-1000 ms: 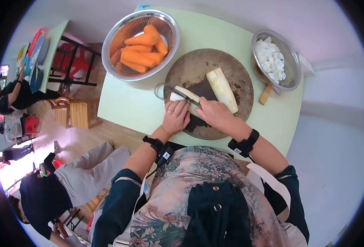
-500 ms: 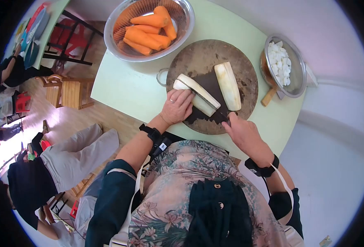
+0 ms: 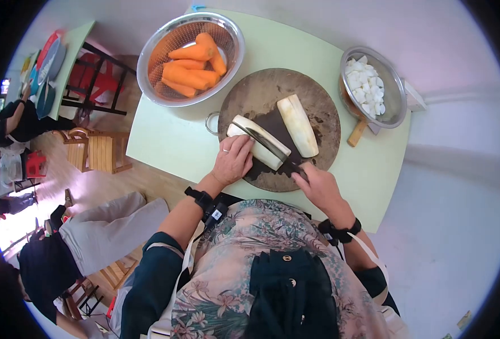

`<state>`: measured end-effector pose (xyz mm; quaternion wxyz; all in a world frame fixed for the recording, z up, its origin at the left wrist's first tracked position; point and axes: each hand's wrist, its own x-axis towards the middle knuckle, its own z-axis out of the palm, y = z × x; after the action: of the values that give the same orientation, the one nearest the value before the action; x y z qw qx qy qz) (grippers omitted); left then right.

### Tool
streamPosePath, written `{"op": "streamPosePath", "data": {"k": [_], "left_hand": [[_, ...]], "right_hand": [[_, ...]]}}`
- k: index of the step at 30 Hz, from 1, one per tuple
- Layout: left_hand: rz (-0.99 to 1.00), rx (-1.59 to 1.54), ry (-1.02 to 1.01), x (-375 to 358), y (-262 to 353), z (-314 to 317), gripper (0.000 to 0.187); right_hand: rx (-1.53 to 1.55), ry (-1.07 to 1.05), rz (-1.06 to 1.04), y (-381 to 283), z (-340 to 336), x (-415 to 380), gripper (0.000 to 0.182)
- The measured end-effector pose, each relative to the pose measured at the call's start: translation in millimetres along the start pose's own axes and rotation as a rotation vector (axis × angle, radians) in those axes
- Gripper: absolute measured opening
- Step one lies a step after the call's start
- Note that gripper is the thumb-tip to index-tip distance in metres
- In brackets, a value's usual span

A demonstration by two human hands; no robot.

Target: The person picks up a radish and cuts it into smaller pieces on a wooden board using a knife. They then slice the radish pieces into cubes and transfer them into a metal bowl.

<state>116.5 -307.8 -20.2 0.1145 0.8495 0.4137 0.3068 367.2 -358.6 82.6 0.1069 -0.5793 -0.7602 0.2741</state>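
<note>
A peeled white radish (image 3: 268, 156), cut lengthwise, lies at a slant on the round wooden chopping board (image 3: 250, 93). My left hand (image 3: 232, 161) presses it down near its left end, fingers bent over it. My right hand (image 3: 321, 189) grips the dark handle of a knife (image 3: 290, 165). The knife's blade runs along the lengthwise cut between the two radish parts. Another pale radish piece (image 3: 298, 125) rests to the right on the board. A dark patch shows on the board between the pieces.
At the upper left of the pale green table (image 3: 168, 135) is a perforated metal basin (image 3: 144, 73) holding several carrots (image 3: 188, 73). A metal bowl (image 3: 396, 104) of white chunks (image 3: 366, 85) stands right, near a wooden handle (image 3: 357, 133). Another person (image 3: 46, 248) and wooden chairs (image 3: 102, 146) are left.
The view has shifted, so the board and bowls sit differently in frame. The knife handle now lies closer to the radish's lower right end, with the blade along the cut.
</note>
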Motion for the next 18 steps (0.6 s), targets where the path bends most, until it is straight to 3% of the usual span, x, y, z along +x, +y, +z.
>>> {"op": "streamPosePath", "data": {"k": [4,6,8,12,18], "left_hand": [[0.073,0.049,-0.101,19.7,10.3,-27.7,0.060],[0.191,0.139,-0.321,38.8,12.7,-40.1,0.066],[0.214,0.123,-0.405,53.1,8.7,-34.9,0.066],[0.333,0.197,-0.678,86.3,5.6,-27.0,0.063],[0.355,0.267,-0.769,99.2,7.6,-18.9,0.066]], "right_hand": [[0.278,0.195,0.288,4.9,-6.1,-32.6,0.024],[0.332,0.228,0.402,18.6,-1.4,-48.3,0.024],[0.369,0.302,0.492,32.1,8.4,-57.0,0.024],[0.429,0.272,0.523,36.3,15.1,-66.6,0.024],[0.487,0.313,0.510,25.4,15.4,-62.3,0.023]]}}
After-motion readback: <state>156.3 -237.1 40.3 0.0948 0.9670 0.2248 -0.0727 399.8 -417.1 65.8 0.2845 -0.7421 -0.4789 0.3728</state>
